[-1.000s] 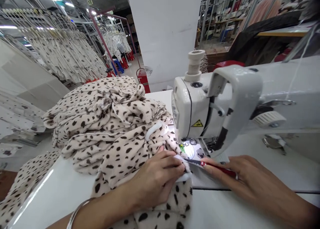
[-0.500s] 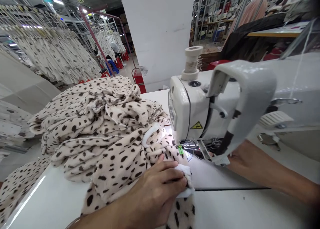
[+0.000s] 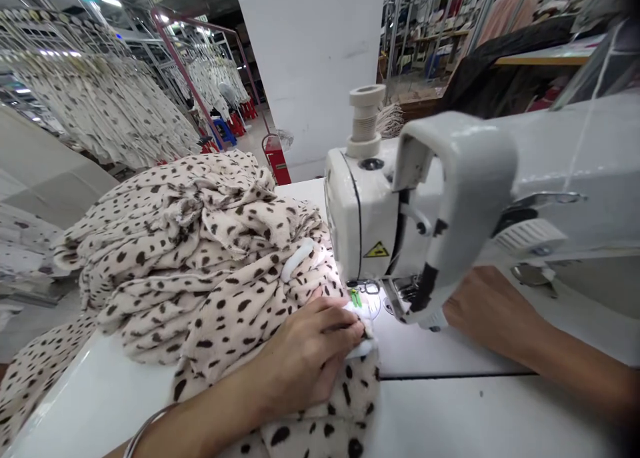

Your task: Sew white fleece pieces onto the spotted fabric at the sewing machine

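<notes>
Head view put the spotted cloth point(image 3: 240, 321) under your left hand point(image 3: 307, 351), spread over the white table point(image 3: 430, 415) just left of the sewing machine point(image 3: 350, 205). It was a soft, plush-looking fabric in pale cream with a hint of pink, scattered with uneven dark brown spots, some nearly round and others drawn out into dashes. It lay in loose folds that rose behind your hand into a thick, crumpled heap, and at the far left it hung past the table's edge. A smooth white strip point(image 3: 361, 349) ran along its edge at your fingertips, and a curved white band point(image 3: 297, 260) stood out farther up. Your left fingers were bent and closed on that edge, gripping it close to the lit needle area, where a small green piece point(image 3: 355, 299) showed. Your right hand point(image 3: 477, 303) was partly behind the machine's curved white guard point(image 3: 475, 165); its fingers were hidden, so you could not tell whether they were open or holding anything. A bracelet point(image 3: 145, 431) circled your left wrist. A spool point(image 3: 367, 121) topped the machine head, above a yellow warning label point(image 3: 377, 249). Beyond stood a white pillar point(image 3: 310, 71), with spotted garments point(image 3: 110, 108) hanging in rows to its left.
</notes>
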Tool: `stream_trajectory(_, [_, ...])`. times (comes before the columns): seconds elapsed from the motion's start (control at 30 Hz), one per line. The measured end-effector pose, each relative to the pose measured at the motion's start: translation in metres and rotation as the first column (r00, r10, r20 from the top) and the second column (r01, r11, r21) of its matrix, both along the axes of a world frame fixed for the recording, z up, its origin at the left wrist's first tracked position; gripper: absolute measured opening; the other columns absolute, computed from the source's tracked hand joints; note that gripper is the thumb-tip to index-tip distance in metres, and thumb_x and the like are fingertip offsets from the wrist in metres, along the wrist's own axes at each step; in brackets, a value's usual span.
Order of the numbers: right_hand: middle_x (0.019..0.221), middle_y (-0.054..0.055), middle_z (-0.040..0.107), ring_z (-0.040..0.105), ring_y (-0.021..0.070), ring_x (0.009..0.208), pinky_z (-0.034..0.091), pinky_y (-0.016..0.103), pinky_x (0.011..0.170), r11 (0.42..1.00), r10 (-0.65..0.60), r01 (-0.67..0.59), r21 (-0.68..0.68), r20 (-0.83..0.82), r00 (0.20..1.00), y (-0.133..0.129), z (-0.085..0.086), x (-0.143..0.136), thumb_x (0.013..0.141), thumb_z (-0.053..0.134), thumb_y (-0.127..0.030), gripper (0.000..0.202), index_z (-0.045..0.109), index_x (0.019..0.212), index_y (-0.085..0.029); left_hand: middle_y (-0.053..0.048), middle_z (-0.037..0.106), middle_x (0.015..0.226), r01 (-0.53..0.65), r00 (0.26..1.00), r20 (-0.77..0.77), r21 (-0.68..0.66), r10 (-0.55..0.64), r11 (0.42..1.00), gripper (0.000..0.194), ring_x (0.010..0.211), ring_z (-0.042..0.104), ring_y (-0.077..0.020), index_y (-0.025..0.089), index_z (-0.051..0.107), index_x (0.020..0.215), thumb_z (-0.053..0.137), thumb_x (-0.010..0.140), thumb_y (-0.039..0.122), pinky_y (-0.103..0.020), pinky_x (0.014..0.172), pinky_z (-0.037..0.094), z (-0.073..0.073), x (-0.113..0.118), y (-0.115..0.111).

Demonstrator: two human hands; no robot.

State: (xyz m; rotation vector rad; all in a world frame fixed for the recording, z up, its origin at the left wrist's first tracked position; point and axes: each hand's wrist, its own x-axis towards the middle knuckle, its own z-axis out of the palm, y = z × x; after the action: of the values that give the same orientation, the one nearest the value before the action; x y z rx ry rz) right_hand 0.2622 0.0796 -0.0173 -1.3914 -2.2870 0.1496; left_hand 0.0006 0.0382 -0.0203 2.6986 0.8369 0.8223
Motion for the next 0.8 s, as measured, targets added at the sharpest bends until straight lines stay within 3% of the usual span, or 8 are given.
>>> stream_trajectory(0.2, [0.045,-0.003,0.043,0.042,0.0111,0.039,0.031,0.026,0.042,0.989,0.079,-0.091,-0.121,-0.101,0.992,-0.034,-0.012,0.013,0.093,0.047,-0.050,0.047,0.040,0.054,-0.024,-0.011,0.070,0.096,0.004,0.999,-0.054,-0.015,-0.005,1.000,0.027,0.107,0.063,-0.0232,0.012,0.059,0.114,0.047,0.090,0.005,-0.038,0.095,0.053,0.006,0.003,-0.003])
stream_trajectory(0.3, [0.043,-0.005,0.040,0.040,0.0104,0.037,0.029,0.026,0.041,0.984,0.134,-0.144,-0.102,-0.101,0.986,-0.043,-0.019,0.006,0.093,0.051,-0.048,0.047,0.035,0.055,-0.024,-0.010,0.071,0.093,-0.035,0.998,-0.057,0.000,0.035,0.999,0.025,0.105,0.064,-0.0236,0.013,0.059,0.113,0.048,0.092,0.008,-0.038,0.093,0.053,0.006,0.004,-0.004])
stream_trajectory(0.47, [0.041,-0.006,0.035,0.034,0.0081,0.033,0.024,0.026,0.038,0.986,0.161,-0.163,-0.022,-0.084,0.983,-0.042,-0.020,-0.008,0.097,0.046,-0.040,0.047,0.030,0.056,-0.023,-0.010,0.070,0.100,-0.058,0.997,-0.050,0.009,0.058,0.998,0.027,0.112,0.061,-0.0238,0.014,0.060,0.114,0.053,0.089,0.006,-0.037,0.096,0.051,0.003,0.000,-0.005])
stream_trajectory(0.6, [0.042,-0.006,0.035,0.038,0.0083,0.034,0.025,0.027,0.039,0.988,0.155,-0.156,-0.012,-0.075,0.985,-0.040,-0.020,-0.008,0.097,0.048,-0.037,0.047,0.030,0.056,-0.023,-0.010,0.069,0.107,-0.064,0.997,-0.032,0.024,0.064,0.998,0.026,0.115,0.060,-0.0227,0.014,0.060,0.114,0.053,0.090,0.006,-0.039,0.102,0.048,0.001,-0.003,-0.005])
stream_trajectory(0.8, [0.045,-0.006,0.031,0.032,0.0087,0.037,0.023,0.028,0.040,0.993,0.102,-0.105,-0.045,-0.061,0.993,-0.035,-0.022,-0.008,0.095,0.049,-0.038,0.046,0.029,0.056,-0.024,-0.010,0.070,0.103,-0.102,0.993,-0.061,0.030,0.104,0.994,0.025,0.111,0.062,-0.0241,0.015,0.061,0.115,0.049,0.094,0.010,-0.037,0.089,0.056,-0.003,-0.001,-0.001])
